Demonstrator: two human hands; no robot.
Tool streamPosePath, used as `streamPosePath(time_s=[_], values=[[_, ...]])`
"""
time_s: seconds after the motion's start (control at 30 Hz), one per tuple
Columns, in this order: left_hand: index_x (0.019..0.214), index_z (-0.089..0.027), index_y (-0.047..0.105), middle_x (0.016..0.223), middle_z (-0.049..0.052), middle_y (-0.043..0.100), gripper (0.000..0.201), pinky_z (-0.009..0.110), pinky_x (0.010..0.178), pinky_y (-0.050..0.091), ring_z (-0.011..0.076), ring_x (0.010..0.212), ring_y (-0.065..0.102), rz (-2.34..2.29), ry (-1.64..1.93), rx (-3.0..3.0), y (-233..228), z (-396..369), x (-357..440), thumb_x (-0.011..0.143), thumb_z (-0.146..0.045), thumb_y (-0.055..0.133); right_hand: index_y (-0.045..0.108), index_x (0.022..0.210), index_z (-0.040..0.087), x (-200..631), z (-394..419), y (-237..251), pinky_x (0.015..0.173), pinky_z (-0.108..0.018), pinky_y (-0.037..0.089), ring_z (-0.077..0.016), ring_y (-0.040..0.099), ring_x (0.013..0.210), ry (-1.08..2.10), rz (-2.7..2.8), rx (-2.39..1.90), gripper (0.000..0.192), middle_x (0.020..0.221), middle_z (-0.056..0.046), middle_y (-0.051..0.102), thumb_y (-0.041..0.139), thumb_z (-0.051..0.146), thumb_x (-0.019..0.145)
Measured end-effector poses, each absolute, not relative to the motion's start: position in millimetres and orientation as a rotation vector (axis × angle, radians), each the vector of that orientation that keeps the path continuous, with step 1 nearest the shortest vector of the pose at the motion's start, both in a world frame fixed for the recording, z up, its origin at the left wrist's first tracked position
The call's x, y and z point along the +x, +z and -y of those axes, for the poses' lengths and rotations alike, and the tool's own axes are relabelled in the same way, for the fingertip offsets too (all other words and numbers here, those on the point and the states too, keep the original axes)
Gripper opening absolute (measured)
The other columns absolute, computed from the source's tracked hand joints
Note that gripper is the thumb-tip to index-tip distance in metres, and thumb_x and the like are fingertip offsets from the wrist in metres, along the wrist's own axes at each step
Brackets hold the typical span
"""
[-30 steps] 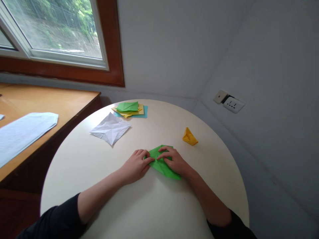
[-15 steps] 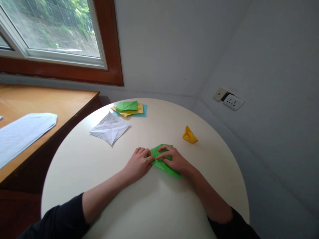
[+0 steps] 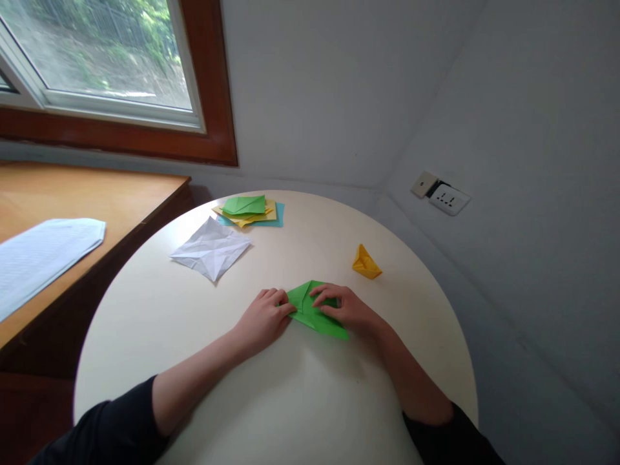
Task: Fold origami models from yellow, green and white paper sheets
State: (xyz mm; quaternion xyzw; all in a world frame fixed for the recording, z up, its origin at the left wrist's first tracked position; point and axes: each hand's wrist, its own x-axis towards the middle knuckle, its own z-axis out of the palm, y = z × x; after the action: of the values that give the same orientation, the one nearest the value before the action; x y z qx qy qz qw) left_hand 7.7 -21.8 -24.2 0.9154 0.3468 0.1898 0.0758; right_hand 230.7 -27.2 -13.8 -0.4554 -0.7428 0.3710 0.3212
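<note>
The person's left hand [image 3: 261,320] was closed at the left corner of the green paper [image 3: 317,321], pinching it between thumb and fingers. The right hand [image 3: 351,310], half open with its fingers curved, hung over the paper's right part; whether its fingertips touched could not be told. The green paper lay on the round table [image 3: 290,400], nearer the person than the yellow folded piece [image 3: 367,264] and the creased white sheet [image 3: 212,248].
</note>
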Motion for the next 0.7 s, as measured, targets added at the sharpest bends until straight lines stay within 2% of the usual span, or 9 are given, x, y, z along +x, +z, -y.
streamPosePath(time_s=[0.33,0.43,0.53,0.6,0.7], values=[[0.085,-0.019,0.067,0.079,0.006,0.058,0.021,0.031,0.071,0.042,0.0171,0.075,0.052,-1.011,0.626,2.661,-23,25,6,0.082,-0.017,0.046,0.069,0.075,0.018,231,25,-9,0.081,-0.031,0.043,-0.0183,0.06,0.088,1.136,1.772,-1.202,0.012,0.089,-0.005,0.068,0.058,0.021,0.071],[0.08,-0.019,0.066,0.076,0.005,0.057,0.022,0.03,0.07,0.041,0.0161,0.072,0.052,-0.985,0.59,2.626,-19,28,5,0.084,-0.021,0.044,0.068,0.076,0.017,229,27,-6,0.067,-0.027,0.044,-0.015,0.058,0.074,1.18,1.711,-1.287,0.016,0.078,-0.003,0.066,0.056,0.025,0.071],[0.076,-0.018,0.064,0.073,0.004,0.056,0.023,0.028,0.068,0.04,0.0152,0.071,0.052,-0.965,0.568,2.567,-14,29,4,0.084,-0.023,0.043,0.068,0.076,0.017,226,29,-3,0.053,-0.023,0.038,-0.0108,0.051,0.057,1.226,1.664,-1.373,0.018,0.064,0.0,0.061,0.054,0.027,0.072],[0.072,-0.018,0.063,0.072,0.004,0.056,0.022,0.027,0.066,0.04,0.015,0.07,0.052,-0.968,0.575,2.519,-13,29,4,0.083,-0.022,0.044,0.068,0.075,0.016,225,30,-2,0.052,-0.022,0.037,-0.0104,0.049,0.056,1.241,1.641,-1.379,0.018,0.063,0.0,0.059,0.053,0.027,0.073],[0.068,-0.017,0.06,0.071,0.004,0.054,0.021,0.026,0.065,0.04,0.0144,0.069,0.051,-0.973,0.59,2.441,-14,27,5,0.082,-0.022,0.045,0.066,0.076,0.016,225,29,0,0.061,-0.025,0.042,-0.0128,0.055,0.067,1.249,1.597,-1.322,0.019,0.073,-0.002,0.064,0.054,0.031,0.074]])
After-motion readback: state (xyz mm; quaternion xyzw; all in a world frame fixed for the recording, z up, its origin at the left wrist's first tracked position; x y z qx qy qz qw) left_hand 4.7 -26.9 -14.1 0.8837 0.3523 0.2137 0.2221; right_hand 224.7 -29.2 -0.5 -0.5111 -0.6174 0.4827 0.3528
